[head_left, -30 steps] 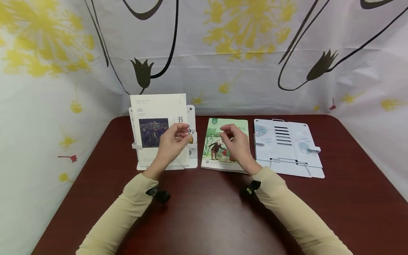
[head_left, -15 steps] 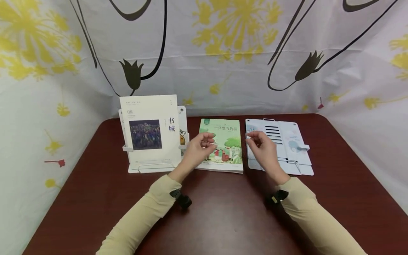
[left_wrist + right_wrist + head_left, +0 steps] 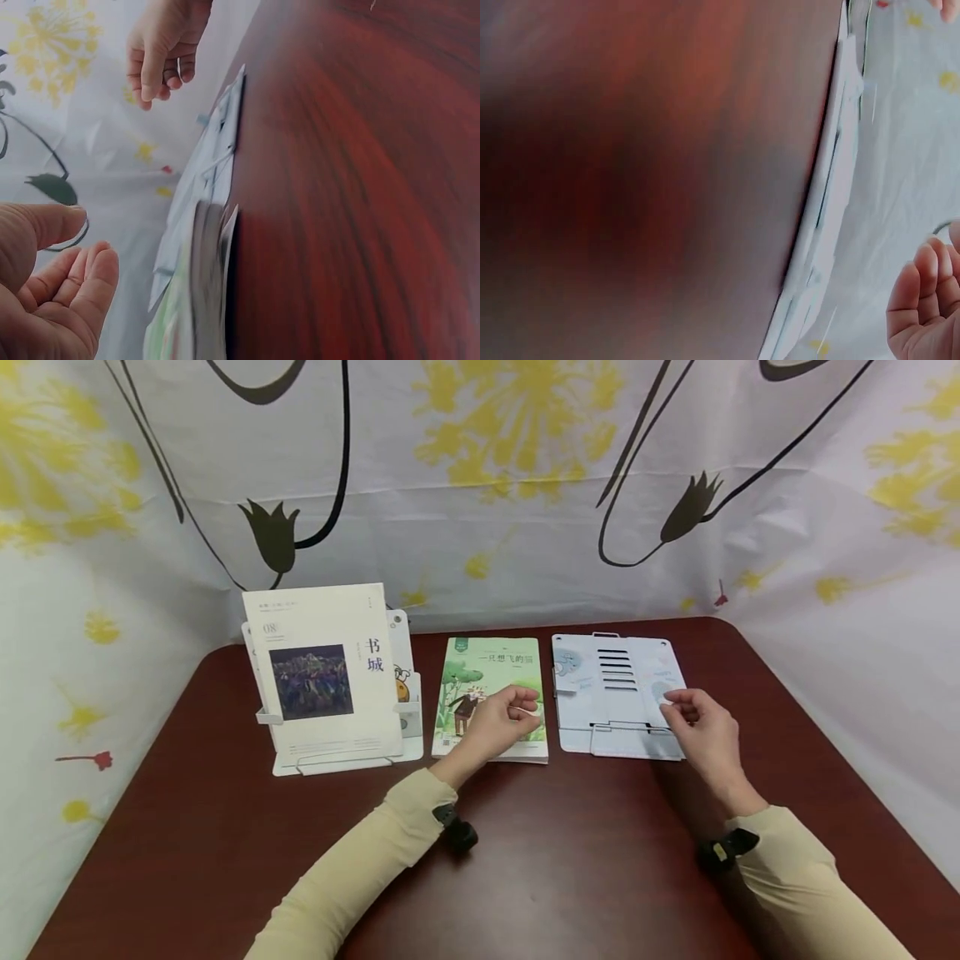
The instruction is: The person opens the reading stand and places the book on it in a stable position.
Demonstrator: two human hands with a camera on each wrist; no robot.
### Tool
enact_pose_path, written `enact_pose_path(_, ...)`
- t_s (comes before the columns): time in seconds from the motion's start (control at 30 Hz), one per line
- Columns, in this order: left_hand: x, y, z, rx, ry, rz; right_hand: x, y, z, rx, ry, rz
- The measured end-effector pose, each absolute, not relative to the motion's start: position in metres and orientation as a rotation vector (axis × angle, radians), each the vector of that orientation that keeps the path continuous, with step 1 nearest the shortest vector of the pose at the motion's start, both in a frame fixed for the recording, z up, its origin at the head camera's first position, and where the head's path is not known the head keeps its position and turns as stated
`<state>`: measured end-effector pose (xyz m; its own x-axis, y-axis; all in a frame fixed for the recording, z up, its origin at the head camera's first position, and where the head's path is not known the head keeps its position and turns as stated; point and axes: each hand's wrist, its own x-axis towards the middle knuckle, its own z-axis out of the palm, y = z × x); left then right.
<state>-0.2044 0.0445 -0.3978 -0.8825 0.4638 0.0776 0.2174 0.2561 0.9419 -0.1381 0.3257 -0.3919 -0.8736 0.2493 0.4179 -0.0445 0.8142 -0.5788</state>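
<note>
In the head view my left hand [image 3: 497,723] hovers over the green picture book [image 3: 480,653], fingers loosely bent with a gap to the thumb and nothing between them. My right hand [image 3: 707,732] hangs in the air at the right edge of a folded-flat white book stand [image 3: 577,710], also holding nothing. That stand has dark slots, side clips and a wire rest. The left wrist view shows the thumb and fingers apart [image 3: 75,292], with the thick book [image 3: 202,285] lying on the table beyond. Fingertips of the right hand [image 3: 926,307] show at the edge of the right wrist view.
At the left a second white stand [image 3: 411,743] stands raised, propping up a cream-coloured book [image 3: 322,610] with a dark picture on its cover. All stand on a dark red table [image 3: 525,860], before a white curtain [image 3: 360,560] with yellow and grey flower prints.
Both hands have moved to the right: the left from in front of the cream book to over the green book, the right from the green book to the flat stand's right edge. The view has turned right.
</note>
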Motion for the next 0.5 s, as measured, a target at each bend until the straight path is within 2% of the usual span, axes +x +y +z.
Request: enact_pose_path(0.5, -0.202, 0.097, -0.406, 0.609, 2.311, 1.476, -0.128, 0.363, -0.395, -0.221, -2.799, 0.846)
